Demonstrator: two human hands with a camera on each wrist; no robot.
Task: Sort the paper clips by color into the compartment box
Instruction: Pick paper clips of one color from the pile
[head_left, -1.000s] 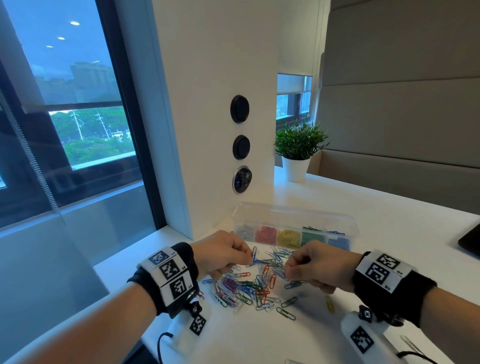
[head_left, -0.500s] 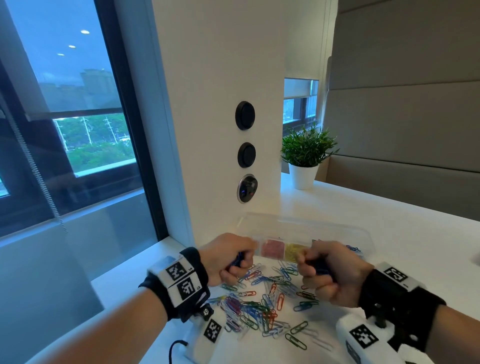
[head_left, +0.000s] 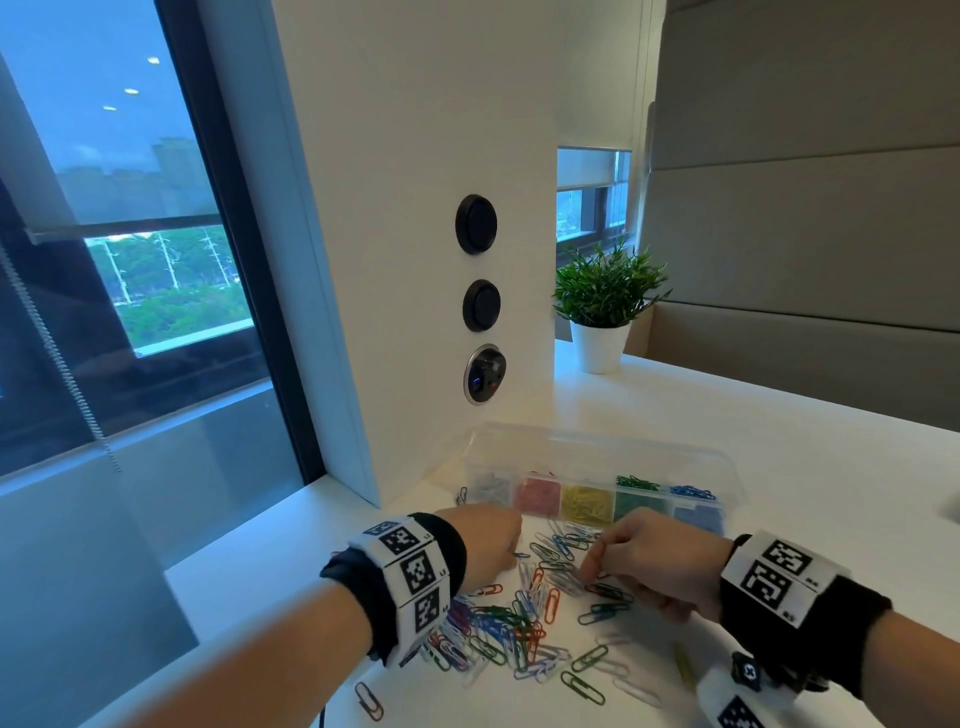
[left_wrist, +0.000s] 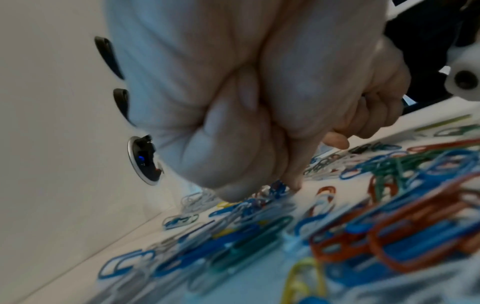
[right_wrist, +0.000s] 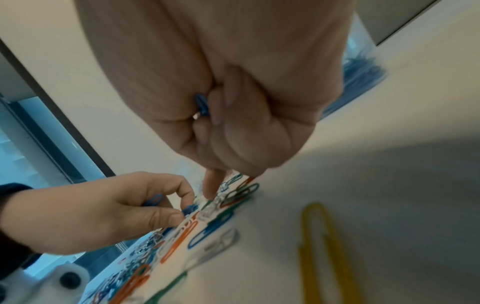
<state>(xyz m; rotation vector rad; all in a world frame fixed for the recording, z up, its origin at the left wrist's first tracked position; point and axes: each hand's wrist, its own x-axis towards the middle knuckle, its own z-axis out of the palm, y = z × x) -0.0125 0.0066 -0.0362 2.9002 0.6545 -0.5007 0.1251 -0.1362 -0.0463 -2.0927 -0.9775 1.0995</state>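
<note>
At the left of the frame a big window (head_left: 119, 249) looks out on trees. Next to it stands a white pillar (head_left: 415, 208) with two black round buttons (head_left: 476, 224) and a silver socket (head_left: 484, 374). A potted plant (head_left: 605, 306) sits further right on the white worktop (head_left: 779, 467).

Low in the frame, the left hand (head_left: 485, 545) is curled, thumb and forefinger pinching a blue clip (right_wrist: 189, 208) at the top edge of the loose paper clips (head_left: 519, 623), with more blue tucked in its palm. The right hand (head_left: 649, 564) is closed on a blue clip too (right_wrist: 201, 105), its forefinger pointing down into the pile. A yellow clip (right_wrist: 322, 246) lies apart, lower right.

Behind the hands sits the clear compartment box (head_left: 597, 452), holding, left to right, pale, red, yellow, green and blue clips.
</note>
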